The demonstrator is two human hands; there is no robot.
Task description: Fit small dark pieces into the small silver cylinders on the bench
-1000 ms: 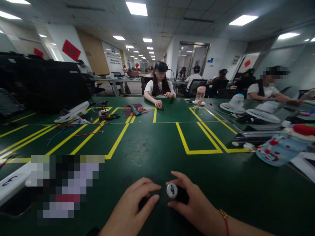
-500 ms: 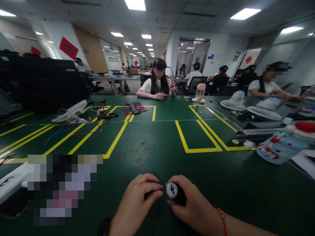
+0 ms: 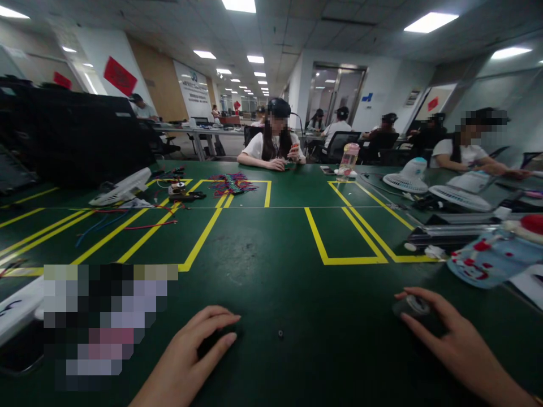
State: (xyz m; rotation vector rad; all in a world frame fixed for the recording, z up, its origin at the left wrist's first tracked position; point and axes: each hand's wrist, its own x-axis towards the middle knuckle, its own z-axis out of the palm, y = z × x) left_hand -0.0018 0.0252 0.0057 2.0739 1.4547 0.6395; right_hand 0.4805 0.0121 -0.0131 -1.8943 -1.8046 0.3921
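Observation:
My right hand (image 3: 449,333) is wrapped round a short black cylinder with a silvery end face (image 3: 418,305), out to the right just over the green table (image 3: 271,277). My left hand (image 3: 199,345) rests at the left of centre, its thumb and fingers apart with nothing between them. Between the two hands lies a tiny dark ring-like part (image 3: 280,334), nearer to my left hand and touched by neither. Whether the cylinder touches the tabletop I cannot tell.
To the right stand a blue jar with a red lid (image 3: 483,260), metal strips (image 3: 449,229) and white fans (image 3: 407,178). Bundled wires (image 3: 232,183) and a white device (image 3: 123,186) lie at the left. Across the table sits a person (image 3: 275,135).
The black cylinder has moved right in my right hand, away from the middle. My left hand has drawn back leftward. The tiny ring-like part now shows on the table between them.

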